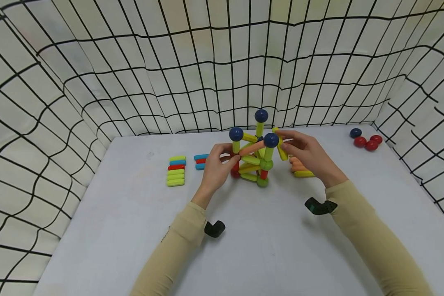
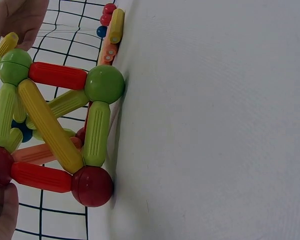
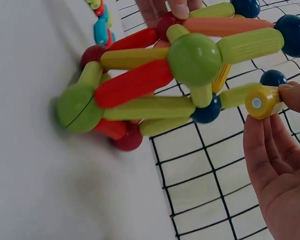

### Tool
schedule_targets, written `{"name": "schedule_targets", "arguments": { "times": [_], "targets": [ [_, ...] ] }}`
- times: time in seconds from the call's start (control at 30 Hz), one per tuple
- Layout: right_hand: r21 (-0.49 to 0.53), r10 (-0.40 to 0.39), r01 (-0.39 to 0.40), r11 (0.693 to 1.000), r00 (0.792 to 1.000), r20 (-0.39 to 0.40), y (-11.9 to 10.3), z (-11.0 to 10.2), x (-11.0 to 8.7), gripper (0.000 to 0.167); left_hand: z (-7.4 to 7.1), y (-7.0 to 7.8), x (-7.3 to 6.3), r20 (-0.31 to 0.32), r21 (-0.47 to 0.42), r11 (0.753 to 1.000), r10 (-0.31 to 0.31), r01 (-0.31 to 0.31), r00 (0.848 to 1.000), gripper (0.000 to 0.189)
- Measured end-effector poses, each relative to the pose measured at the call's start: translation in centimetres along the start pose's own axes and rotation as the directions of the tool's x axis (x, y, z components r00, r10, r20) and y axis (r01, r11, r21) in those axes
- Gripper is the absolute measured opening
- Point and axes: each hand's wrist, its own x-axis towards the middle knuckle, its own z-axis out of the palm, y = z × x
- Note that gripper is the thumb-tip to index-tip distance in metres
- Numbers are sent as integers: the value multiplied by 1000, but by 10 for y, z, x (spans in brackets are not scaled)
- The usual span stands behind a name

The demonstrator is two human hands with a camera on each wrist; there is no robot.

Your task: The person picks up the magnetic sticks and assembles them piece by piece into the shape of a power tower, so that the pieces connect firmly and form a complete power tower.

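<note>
A tower of magnetic rods and balls stands on the table, built from green, red, yellow and orange rods with green, red and blue balls. Blue balls top its upright rods. My left hand grips the tower's left side at a mid-height red ball. On the other side, my right hand pinches a yellow magnetic rod between thumb and fingers. The right wrist view shows that rod's round end beside the tower, with a metal disc in it. The left fingertips are partly hidden in the head view.
Green, blue and red rods lie in a column at the left, with more blue and red rods behind my left hand. Orange and yellow rods lie near my right hand. Several red balls and a blue ball rest back right.
</note>
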Motion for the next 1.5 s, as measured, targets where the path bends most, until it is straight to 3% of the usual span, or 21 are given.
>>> {"name": "schedule_targets", "arguments": {
  "times": [0.23,0.6,1.27,1.5],
  "targets": [
    [71,-28,27,997,999,20,-11,10,15,45,0,1,0,-1,0,1000,1,-1,1000,30],
    [103,-47,46,994,999,1,-8,17,27,46,1,0,1,-2,11,1000,4,-4,1000,31],
    [180,-34,34,983,999,2,-8,31,31,44,0,2,1,-4,4,1000,-4,4,1000,30],
    [159,-49,46,986,999,17,-8,33,31,43,0,1,1,-3,11,1000,-8,8,1000,31]
  ]
}}
